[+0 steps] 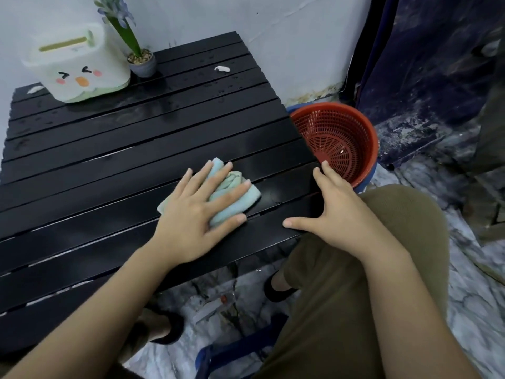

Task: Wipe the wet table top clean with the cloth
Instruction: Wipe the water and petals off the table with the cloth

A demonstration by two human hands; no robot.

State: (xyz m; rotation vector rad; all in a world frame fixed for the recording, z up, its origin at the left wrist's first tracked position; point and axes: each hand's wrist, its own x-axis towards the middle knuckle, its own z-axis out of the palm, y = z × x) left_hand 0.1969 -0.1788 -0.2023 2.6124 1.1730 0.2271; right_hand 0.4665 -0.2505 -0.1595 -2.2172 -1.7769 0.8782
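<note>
- The left hand (196, 212) lies flat on the cloth (232, 192), fingers spread wide and straight, pressing it onto the table top (109, 149) and not curled round it.
- The cloth, a pale blue-green bunched wad, sits near the table's right front corner, at about 5 o'clock from the table's centre; it shows beyond the fingertips towards 1 o'clock.
- The right hand (336, 206) rests on the right edge of the table, fingers straight and thumb out towards 9 o'clock, holding nothing; it looks to be steadying the table. It is near the cloth but apart from it.
- The slats run roughly from 8 o'clock to 2 o'clock, and the droplets still showing lie towards 12 o'clock of the cloth, round a small white scrap (222, 68).
- Judgement: the wet stretch is up-table from the left hand, so the next stroke probably has to push away towards 12 o'clock, along or across the slats.
- At the far left stand a white tissue box (79, 72) and a small potted plant (142, 61); a red basket (336, 138) sits just off the right edge.
</note>
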